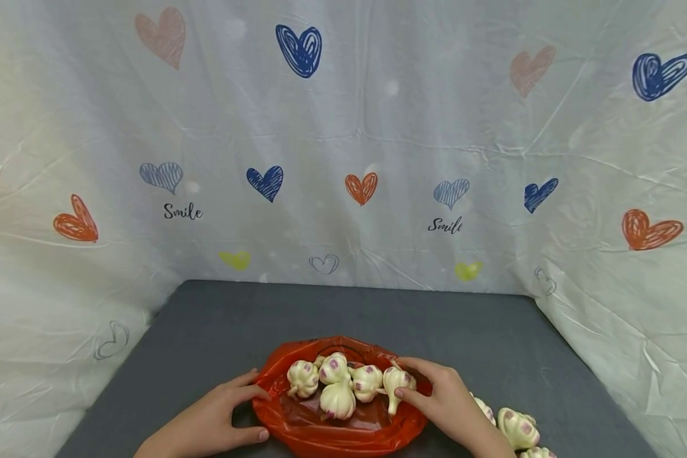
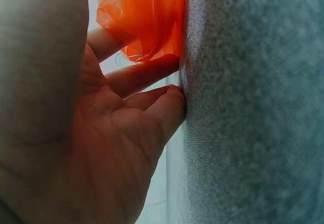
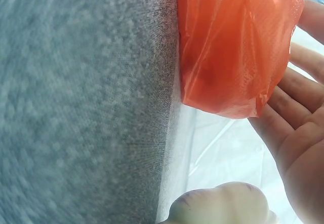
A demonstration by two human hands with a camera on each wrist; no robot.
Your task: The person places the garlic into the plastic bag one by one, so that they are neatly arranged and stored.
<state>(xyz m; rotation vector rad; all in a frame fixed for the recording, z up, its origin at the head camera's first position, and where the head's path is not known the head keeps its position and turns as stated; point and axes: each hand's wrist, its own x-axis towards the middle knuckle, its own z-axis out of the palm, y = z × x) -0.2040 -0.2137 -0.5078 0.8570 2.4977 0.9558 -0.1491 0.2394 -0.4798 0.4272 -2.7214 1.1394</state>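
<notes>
At the bottom centre, a red bag [image 1: 349, 440] of garlic bulbs [image 1: 338, 402] sits on the desk [image 1: 217, 331]; the left hand [image 1: 214, 413] touches it, fingers spread, while the right hand [image 1: 448, 397] pinches its rightmost bulb [image 1: 397, 380].

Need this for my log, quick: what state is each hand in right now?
Left hand: open, fingers touching the red bag.
Right hand: at the rightmost garlic inside the bag; whether it grips cannot be told.
</notes>
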